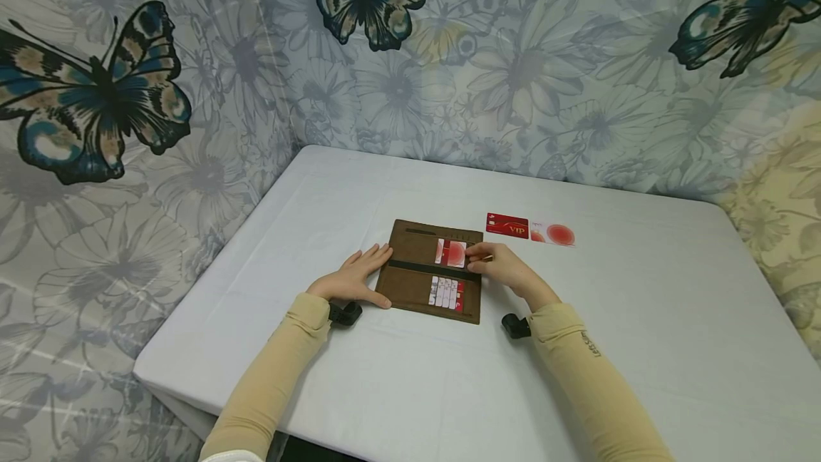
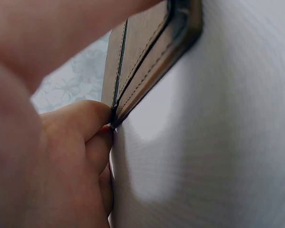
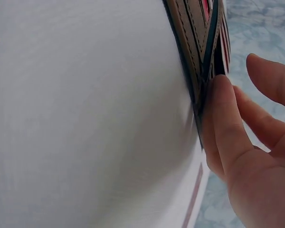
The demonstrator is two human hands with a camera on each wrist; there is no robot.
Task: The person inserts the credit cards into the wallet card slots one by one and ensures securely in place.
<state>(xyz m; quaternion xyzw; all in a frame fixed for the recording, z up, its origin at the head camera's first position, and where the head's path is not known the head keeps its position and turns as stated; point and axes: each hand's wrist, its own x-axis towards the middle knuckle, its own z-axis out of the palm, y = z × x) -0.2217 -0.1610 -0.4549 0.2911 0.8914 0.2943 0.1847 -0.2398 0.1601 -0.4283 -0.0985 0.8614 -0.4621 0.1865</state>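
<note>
A brown wallet (image 1: 410,287) lies unfolded on the white table. Its upper half has red-and-white cards (image 1: 452,253) in the slots, and its lower half holds several white and red cards (image 1: 445,294). My left hand (image 1: 349,280) rests along the wallet's left edge, fingers spread, thumb at the lower corner. At the right edge, beside the upper cards, my right hand (image 1: 503,269) touches the wallet with its fingertips. In the right wrist view one finger (image 3: 228,114) meets the stitched edge while another stands apart. Whether a card lies between them is hidden.
A red VIP card (image 1: 507,225) and a white card with a red circle (image 1: 553,234) lie side by side beyond the wallet's upper right corner. The table (image 1: 641,291) borders butterfly-patterned cloth walls (image 1: 398,98) behind and at the left.
</note>
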